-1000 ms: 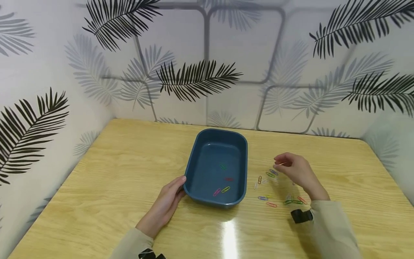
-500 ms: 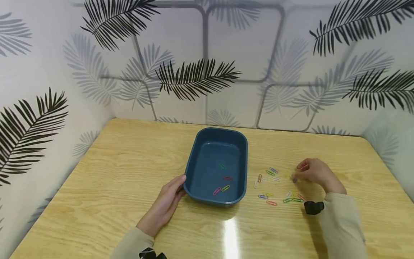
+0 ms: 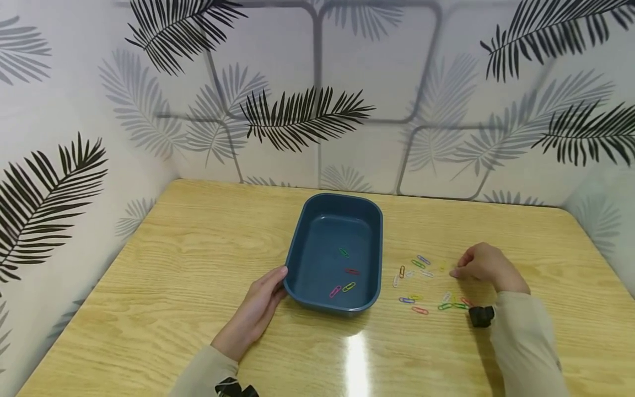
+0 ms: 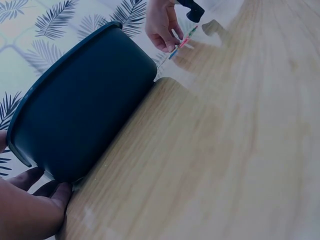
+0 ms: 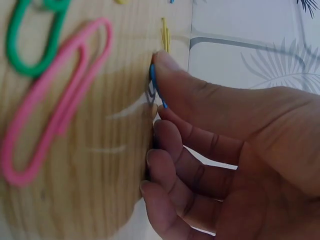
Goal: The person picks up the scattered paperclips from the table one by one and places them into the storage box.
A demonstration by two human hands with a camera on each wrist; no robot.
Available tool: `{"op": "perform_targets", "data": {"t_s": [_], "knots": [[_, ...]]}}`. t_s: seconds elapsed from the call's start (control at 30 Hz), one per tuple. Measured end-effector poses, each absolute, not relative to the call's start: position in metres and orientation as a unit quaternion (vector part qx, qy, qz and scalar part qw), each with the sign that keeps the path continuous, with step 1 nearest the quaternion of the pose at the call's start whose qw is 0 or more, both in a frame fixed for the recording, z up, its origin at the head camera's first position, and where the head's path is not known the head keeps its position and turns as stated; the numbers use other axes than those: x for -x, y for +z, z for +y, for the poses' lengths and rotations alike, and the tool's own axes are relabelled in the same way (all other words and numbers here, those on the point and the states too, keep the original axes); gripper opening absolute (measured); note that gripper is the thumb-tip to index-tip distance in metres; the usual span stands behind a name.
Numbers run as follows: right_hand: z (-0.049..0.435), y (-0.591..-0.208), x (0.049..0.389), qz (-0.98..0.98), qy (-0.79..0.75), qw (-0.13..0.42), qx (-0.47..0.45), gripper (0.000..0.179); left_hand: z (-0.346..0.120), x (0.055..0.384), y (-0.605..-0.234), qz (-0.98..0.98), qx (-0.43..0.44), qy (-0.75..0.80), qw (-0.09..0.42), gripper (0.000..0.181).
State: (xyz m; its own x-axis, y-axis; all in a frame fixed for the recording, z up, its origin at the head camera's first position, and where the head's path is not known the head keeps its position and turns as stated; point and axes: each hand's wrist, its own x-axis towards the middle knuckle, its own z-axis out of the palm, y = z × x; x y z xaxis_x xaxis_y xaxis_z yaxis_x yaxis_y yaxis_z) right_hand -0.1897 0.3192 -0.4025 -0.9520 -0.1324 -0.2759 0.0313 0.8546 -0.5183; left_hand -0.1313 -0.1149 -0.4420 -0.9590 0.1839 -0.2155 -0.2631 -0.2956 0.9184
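Note:
A dark blue plastic box (image 3: 317,242) stands on the table, with a few paper clips inside, among them a pink paper clip (image 3: 335,291) and a yellow paper clip (image 3: 349,286). My left hand (image 3: 254,309) holds the box's near left corner, thumb at the rim and fingers against the outer wall low down. To the right, my right hand (image 3: 488,268) is down at the tabletop beside scattered clips. In the right wrist view its thumb and forefinger pinch a blue paper clip (image 5: 153,75); the head view hides that clip.
Several coloured paper clips lie between box and right hand, including a red clip (image 3: 420,310) and a green clip (image 3: 418,264). Close to the right wrist camera is a pink clip (image 5: 60,100). A leaf-patterned wall (image 3: 367,149) borders the wooden table (image 3: 213,231).
My right hand moved right and down from above the clips to the blue paper clip and now pinches it. The left hand and box have stayed in place.

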Motion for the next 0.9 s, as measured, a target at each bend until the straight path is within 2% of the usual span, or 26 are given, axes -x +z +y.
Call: {"op": "perform_targets", "data": {"t_s": [0.27,0.57,0.9], "knots": [[0.320,-0.405,0.189,0.954,-0.259,0.148,0.042,0.022,-0.116,0.130,-0.442,0.577,0.038,0.804,0.139,0.053],[0.313,-0.409,0.191,0.953,-0.262,0.125,0.083,0.013,-0.117,0.130,-0.442,0.574,0.035,0.806,0.140,0.054],[0.307,-0.409,0.191,0.940,-0.311,0.130,0.055,0.016,-0.116,0.131,-0.443,0.579,0.032,0.804,0.136,0.054]]}}
